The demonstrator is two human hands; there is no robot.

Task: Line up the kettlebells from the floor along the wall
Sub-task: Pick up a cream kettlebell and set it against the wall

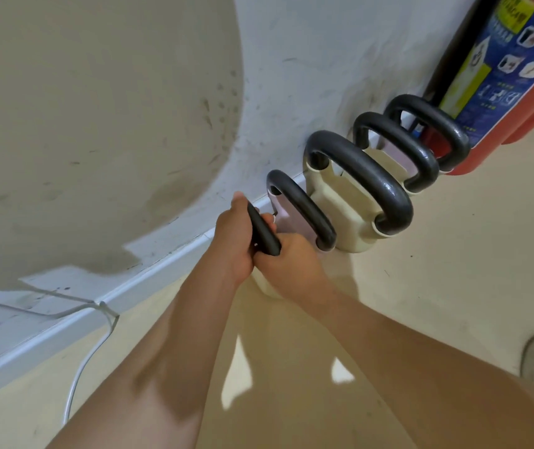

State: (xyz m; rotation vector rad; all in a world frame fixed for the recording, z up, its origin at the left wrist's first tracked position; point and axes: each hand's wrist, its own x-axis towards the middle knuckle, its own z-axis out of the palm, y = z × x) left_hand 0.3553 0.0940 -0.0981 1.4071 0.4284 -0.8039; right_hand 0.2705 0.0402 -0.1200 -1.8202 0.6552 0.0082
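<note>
- Head view: four kettlebells already stand in a row along the wall (291, 76), handles roughly parallel: a small pinkish one (294, 222), a large cream one (349, 202), and two further ones (398, 153) (434, 131) reaching to a red fire extinguisher (518, 69).
- A fifth kettlebell (264, 233) sits at the near end of the row, just beside the pinkish one; its cream body is mostly hidden under the hands.
- The left hand (234, 243) and right hand (286, 264) are both clenched around its black handle.
- Whether its base rests on the floor (421, 270) cannot be told.
- Judgement: the placing step is in hand, with the row nearly complete.
- Next move calls for a controlled set-down close to the skirting, handle matching its neighbours, fingers clear of the adjacent handle.
- A white cable (90, 351) lies along the floor nearby, well apart.
</note>
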